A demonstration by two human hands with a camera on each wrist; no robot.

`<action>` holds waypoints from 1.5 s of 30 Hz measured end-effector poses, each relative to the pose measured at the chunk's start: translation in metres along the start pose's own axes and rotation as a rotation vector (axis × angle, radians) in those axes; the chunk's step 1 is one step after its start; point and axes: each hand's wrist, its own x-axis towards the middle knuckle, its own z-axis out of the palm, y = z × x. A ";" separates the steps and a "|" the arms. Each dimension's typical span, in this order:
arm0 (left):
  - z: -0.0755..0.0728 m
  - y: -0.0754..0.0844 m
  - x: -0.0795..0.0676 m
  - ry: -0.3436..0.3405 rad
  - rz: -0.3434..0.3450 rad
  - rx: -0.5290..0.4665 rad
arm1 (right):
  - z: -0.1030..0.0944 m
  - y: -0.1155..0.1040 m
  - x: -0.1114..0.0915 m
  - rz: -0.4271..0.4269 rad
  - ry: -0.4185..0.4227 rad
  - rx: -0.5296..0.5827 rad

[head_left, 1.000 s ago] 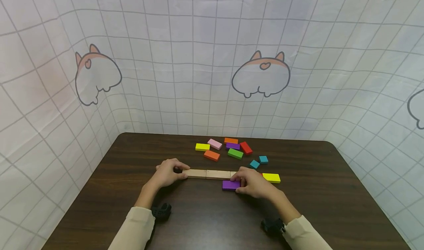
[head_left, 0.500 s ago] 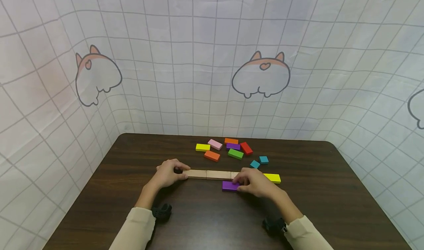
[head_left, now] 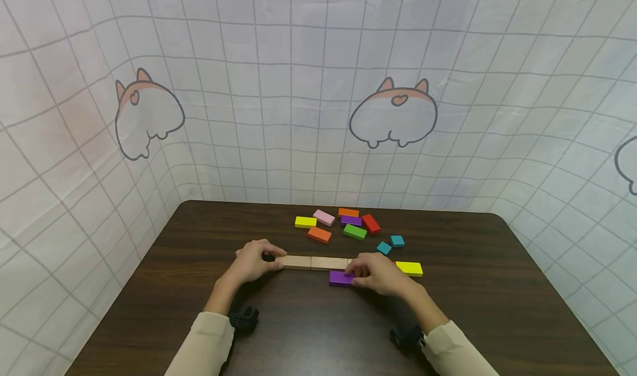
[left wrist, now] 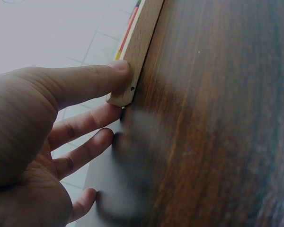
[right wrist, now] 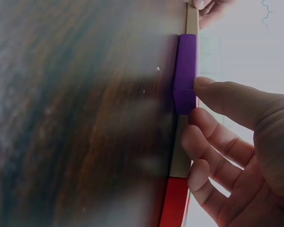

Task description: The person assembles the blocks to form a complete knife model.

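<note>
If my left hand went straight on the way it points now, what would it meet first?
The leftmost wooden block, pinched at its end by your left hand; beyond it, the second wooden block seems next in line.

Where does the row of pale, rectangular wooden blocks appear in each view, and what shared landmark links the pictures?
Head: the wooden row lies in the lower middle, partly behind the right hand.
Left wrist: the wooden row slants from the top edge down to the left hand.
Right wrist: the wooden row runs vertically right of centre, partly hidden by a rectangular purple block.
Shared landmark: the left hand, at one end of the row.
</note>
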 end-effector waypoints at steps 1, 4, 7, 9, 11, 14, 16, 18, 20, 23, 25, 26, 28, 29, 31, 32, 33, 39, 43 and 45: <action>0.000 0.000 0.000 0.000 0.000 0.002 | 0.000 0.000 0.001 0.001 0.000 0.000; 0.000 0.000 0.000 0.004 0.002 0.003 | 0.001 -0.001 0.003 0.003 0.000 0.002; 0.001 0.000 0.000 0.004 0.001 0.003 | 0.001 -0.002 0.004 0.003 -0.003 0.007; 0.001 0.000 0.000 0.003 -0.002 0.002 | 0.001 -0.003 0.005 0.003 -0.003 0.012; 0.001 0.001 0.000 0.003 -0.003 0.003 | 0.001 -0.004 0.006 0.007 -0.001 0.010; 0.001 0.001 0.000 0.005 -0.002 0.004 | 0.002 -0.004 0.008 0.014 0.005 0.010; 0.000 0.001 0.000 0.005 0.000 0.004 | 0.002 -0.004 0.009 0.015 0.009 0.010; 0.000 0.001 0.000 0.005 0.001 0.004 | 0.002 -0.004 0.010 0.014 0.009 0.009; 0.000 0.001 0.000 0.004 0.002 0.006 | 0.002 -0.005 0.011 0.011 0.007 0.007; -0.001 0.001 0.000 0.004 0.000 0.005 | 0.002 -0.007 0.011 0.013 0.008 0.006; 0.000 0.001 0.000 0.005 0.001 0.005 | 0.002 -0.008 0.011 0.016 0.009 0.003; 0.000 0.001 0.000 0.006 0.002 0.005 | 0.002 -0.008 0.011 0.018 0.010 0.003; 0.000 0.000 0.001 0.004 0.002 0.005 | 0.002 -0.009 0.012 0.021 0.011 0.002; 0.000 0.000 0.001 0.004 0.002 0.006 | 0.003 -0.009 0.012 0.020 0.010 0.003; 0.000 0.000 0.001 0.002 0.000 0.007 | 0.003 -0.010 0.012 0.024 0.008 0.008; 0.000 0.000 0.001 0.001 0.000 0.007 | 0.003 -0.010 0.012 0.025 0.006 0.012; 0.000 0.000 0.001 0.000 -0.001 0.007 | 0.002 -0.010 0.012 0.025 0.005 0.013; 0.000 0.000 0.001 -0.005 0.001 0.005 | 0.002 -0.012 0.012 0.022 0.005 0.007; 0.000 0.000 0.001 -0.001 0.000 0.004 | 0.002 -0.011 0.013 0.020 0.009 0.010; 0.000 -0.001 0.001 -0.002 0.000 0.004 | 0.002 -0.010 0.013 0.016 0.008 0.011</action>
